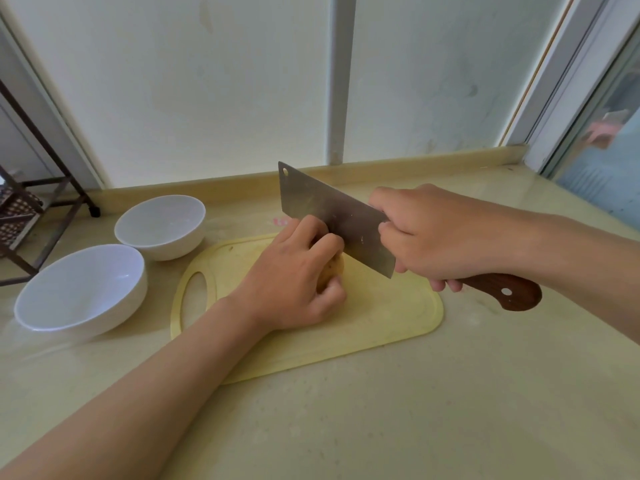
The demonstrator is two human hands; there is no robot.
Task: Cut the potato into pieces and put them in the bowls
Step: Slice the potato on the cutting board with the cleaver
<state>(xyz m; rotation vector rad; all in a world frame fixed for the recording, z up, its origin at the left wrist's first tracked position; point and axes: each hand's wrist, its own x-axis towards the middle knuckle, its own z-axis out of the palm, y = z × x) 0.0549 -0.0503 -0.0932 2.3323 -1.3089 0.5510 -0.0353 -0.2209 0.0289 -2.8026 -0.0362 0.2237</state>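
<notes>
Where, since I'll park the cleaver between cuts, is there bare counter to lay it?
Bare counter lies in front of the cutting board, nearest the person, and right of it past the cleaver handle. A narrow strip runs behind the board. Crowded: near bowl and far bowl left of it; left hand, potato and right hand over it.

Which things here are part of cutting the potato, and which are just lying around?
For the job: potato, cleaver, cutting board, near bowl, far bowl, left hand, right hand.
Just there: metal rack, window frame.
</notes>
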